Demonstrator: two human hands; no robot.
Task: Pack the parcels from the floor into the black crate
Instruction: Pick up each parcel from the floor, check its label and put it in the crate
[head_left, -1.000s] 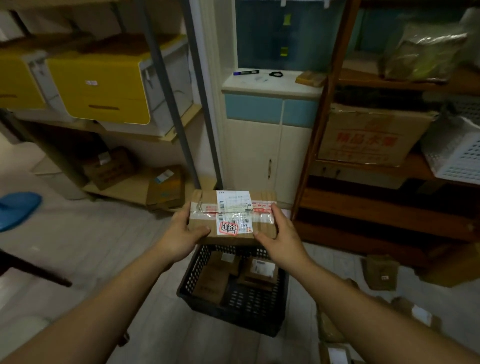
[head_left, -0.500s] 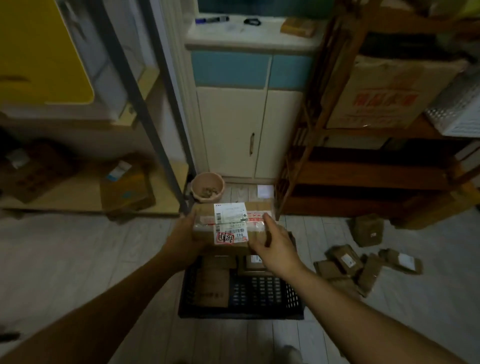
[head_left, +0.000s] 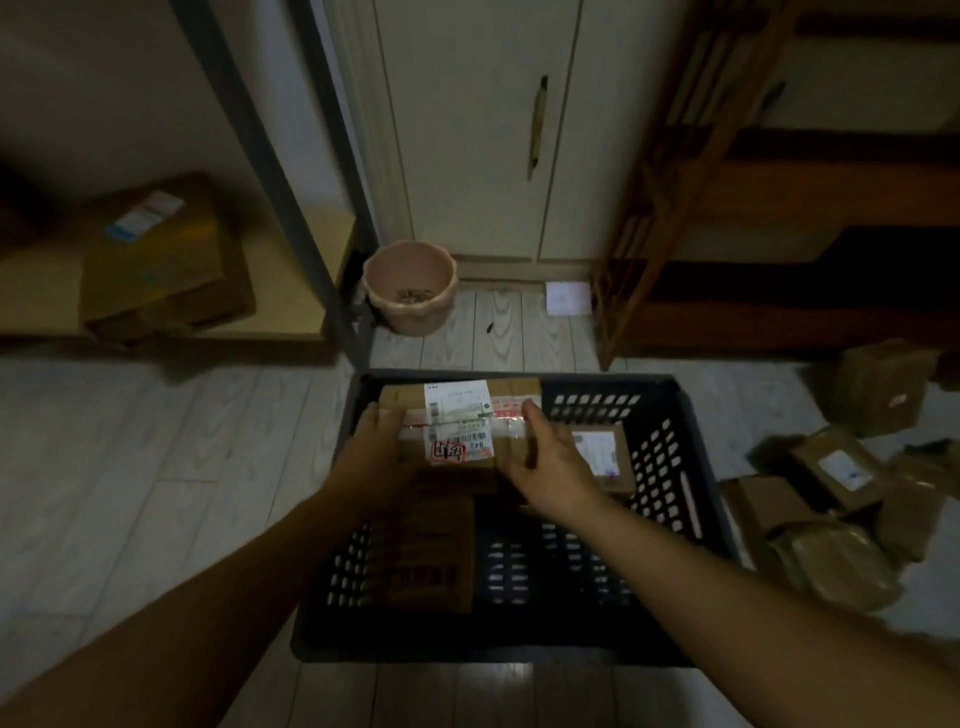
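Taped parcel (head_left: 462, 421) is held over the far left corner of the black crate (head_left: 698, 499), centre of frame. Whether it is touching the bottom cannot be told. Its left end is gripped by the left hand (head_left: 382, 441), fingers over the top. Its right end is gripped by the right hand (head_left: 550, 467), fingers along the side, thumb on the near face. Two more parcels are seen inside the crate: one (head_left: 605, 454) just right of the right hand, one (head_left: 431, 556) near the left forearm. Loose parcels (head_left: 831, 467) are piled on the floor, right edge of frame. Pink pot (head_left: 410, 291) is placed beyond the crate.
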